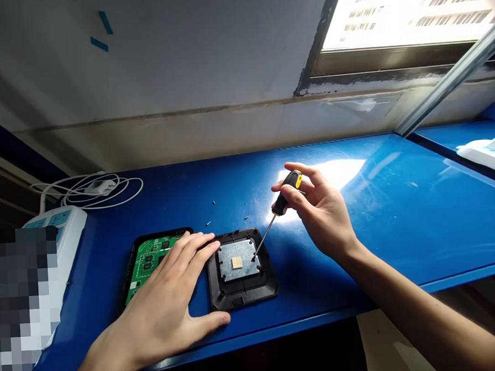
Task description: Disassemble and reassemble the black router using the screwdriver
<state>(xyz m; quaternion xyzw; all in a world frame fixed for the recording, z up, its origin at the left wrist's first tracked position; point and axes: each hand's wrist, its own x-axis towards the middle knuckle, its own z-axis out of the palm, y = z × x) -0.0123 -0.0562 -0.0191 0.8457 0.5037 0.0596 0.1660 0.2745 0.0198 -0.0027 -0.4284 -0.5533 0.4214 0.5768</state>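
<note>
Blue desk (pixel 398 211): right hand (pixel 319 212) fingers pinch screwdriver (pixel 282 203), tip seemingly on a plate (pixel 238 259) screw; left hand (pixel 170 300) lies flat, holding nothing; a slip could scar it

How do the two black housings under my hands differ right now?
The left housing shows a green circuit board; the right housing shows a grey metal plate with a tan square. The left hand covers much of the left housing; the right housing lies open, the screwdriver tip on it. Both lie flat on the blue bench.

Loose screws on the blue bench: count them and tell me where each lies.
3 loose screws show on the blue bench, all behind the black housing: one farthest back, one at left, one at right. Others may be hidden under the hands.
</note>
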